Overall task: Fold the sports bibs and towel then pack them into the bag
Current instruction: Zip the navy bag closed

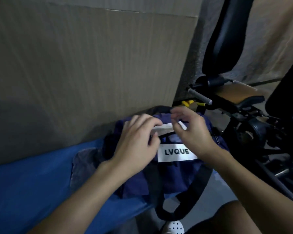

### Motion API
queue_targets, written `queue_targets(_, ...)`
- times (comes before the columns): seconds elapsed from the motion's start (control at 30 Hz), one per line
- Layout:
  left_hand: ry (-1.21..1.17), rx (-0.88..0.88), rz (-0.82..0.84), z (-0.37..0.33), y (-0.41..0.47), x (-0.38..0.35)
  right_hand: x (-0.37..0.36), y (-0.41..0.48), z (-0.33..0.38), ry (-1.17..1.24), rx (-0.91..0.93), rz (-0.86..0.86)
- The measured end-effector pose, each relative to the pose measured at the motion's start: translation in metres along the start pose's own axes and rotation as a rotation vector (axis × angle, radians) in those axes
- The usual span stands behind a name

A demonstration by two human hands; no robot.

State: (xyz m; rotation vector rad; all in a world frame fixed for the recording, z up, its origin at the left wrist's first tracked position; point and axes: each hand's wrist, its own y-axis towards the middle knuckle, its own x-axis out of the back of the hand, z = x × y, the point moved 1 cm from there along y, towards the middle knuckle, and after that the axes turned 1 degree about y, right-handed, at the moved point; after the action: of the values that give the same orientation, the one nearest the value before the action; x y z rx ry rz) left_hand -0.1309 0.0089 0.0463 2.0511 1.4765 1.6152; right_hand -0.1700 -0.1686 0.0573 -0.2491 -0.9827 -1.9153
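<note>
A navy bag (176, 173) with a white "LVQUE" label (176, 152) lies on a blue surface (29, 186), its black strap (189, 196) hanging over the front edge. Both hands are at the bag's opening. My left hand (137, 141) holds the near end of a folded white cloth (164, 129) at the opening. My right hand (189, 130) pinches the same white cloth from the right, fingers curled over it. A grey cloth (85, 164) lies flat to the left of the bag, partly under my left forearm.
A large cardboard sheet (91, 65) stands behind the bag. Black exercise equipment (243, 115) with a padded seat, a grey handle and yellow clips crowds the right side. My knee and a white perforated shoe (173, 227) are below.
</note>
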Motion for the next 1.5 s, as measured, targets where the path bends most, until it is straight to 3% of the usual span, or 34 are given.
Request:
queue_targets(0.13, -0.094, 0.002, 0.196, -0.042, 0.038, -0.062, 0.05, -0.015, -0.083, -0.189, -0.285, -0.157)
queue_targets(0.23, -0.067, 0.022, 0.363, -0.068, 0.057, -0.108, 0.069, -0.03, -0.128, -0.31, -0.518, -0.096)
queue_targets(0.33, 0.012, 0.04, 0.464, -0.081, 0.073, -0.144, 0.069, -0.043, -0.154, -0.47, -0.6, -0.005)
queue_targets(0.47, 0.034, 0.066, 0.512, -0.08, 0.09, -0.174, 0.063, -0.058, -0.178, -0.551, -0.644, -0.108)
queue_targets(0.7, 0.044, 0.06, 0.497, -0.069, 0.1, -0.192, 0.056, -0.059, -0.201, -0.367, -0.615, -0.157)
queue_targets(0.93, 0.029, -0.041, 0.501, -0.068, 0.103, -0.204, 0.069, -0.051, -0.188, 0.09, -0.453, -0.468)
queue_targets(1.1, -0.038, -0.078, 0.51, -0.079, 0.113, -0.215, 0.077, -0.045, -0.185, 0.469, -0.477, -0.587)
queue_targets(1.37, -0.118, 0.028, 0.353, -0.08, 0.116, -0.221, 0.079, -0.041, -0.189, 0.593, -0.414, -0.458)
queue_targets(1.5, -0.166, 0.047, 0.339, -0.079, 0.111, -0.221, 0.073, -0.037, -0.204, 0.26, -0.289, -0.233)
